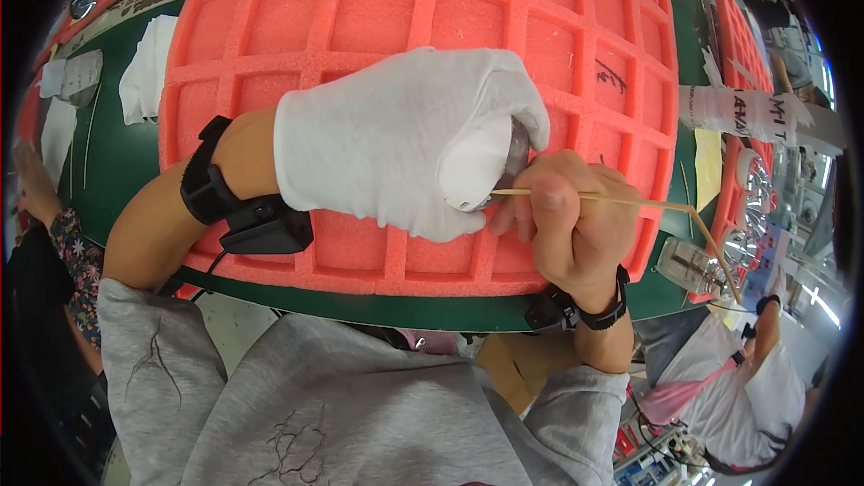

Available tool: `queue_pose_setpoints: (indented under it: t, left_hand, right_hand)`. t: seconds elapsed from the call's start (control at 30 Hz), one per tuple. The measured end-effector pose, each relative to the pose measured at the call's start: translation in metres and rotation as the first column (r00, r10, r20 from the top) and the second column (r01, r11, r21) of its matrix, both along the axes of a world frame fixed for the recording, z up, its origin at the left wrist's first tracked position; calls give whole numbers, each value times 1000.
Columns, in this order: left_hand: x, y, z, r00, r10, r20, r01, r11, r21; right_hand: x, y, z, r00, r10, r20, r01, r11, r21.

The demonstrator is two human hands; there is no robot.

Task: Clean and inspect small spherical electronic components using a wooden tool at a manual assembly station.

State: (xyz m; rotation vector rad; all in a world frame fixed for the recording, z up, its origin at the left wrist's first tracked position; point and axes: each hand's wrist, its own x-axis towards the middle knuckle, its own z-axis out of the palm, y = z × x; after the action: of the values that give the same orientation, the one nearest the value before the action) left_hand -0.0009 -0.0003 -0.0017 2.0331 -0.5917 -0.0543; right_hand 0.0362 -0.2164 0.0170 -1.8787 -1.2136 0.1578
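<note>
My left hand (pixel 405 139), in a white glove, is closed around a rounded part with a smooth white face (pixel 479 165) and a dark, glossy rim. The glove hides most of this part. Bare, my right hand (pixel 580 216) pinches a thin wooden stick (pixel 630 199) between thumb and fingers. The stick's tip touches or nearly touches the lower edge of the white face, by a small dark mark. Beyond my right hand the stick bends sharply and slants down to the right. Both hands are above a red foam tray (pixel 360 256) divided into square pockets.
Under the tray lies a green tabletop (pixel 432 310). White cloths (pixel 147 72) sit at the left, and a clear glass jar (pixel 688 263) stands at the right. A wrapped post (pixel 747 114) rises past the tray's right edge. Other people are on both sides.
</note>
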Motion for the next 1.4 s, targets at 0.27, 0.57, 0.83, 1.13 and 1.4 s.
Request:
queue_pose_setpoints:
  t: [0.27,0.57,0.83,1.13,1.4]
  left_hand:
    - [0,1,2,997,-23,71,21,999,26]
    - [1,0,0,999,-3,52,1,1000,26]
    - [0,0,1,998,-1,-57,2,1000,14]
    - [-1,0,1,999,17,-28,-18,1000,-24]
    - [0,0,-4,998,13,65,-10,999,-43]
  right_hand:
    - [-2,3,13,992,53,116,-40,993,-113]
    - [0,0,2,999,22,46,-20,998,-55]
    - [-5,1,0,974,-87,-208,88,996,-1]
    - [-2,-1,-7,987,-38,-159,54,994,97]
    - [-4,2,-4,1000,-25,13,24,998,53]
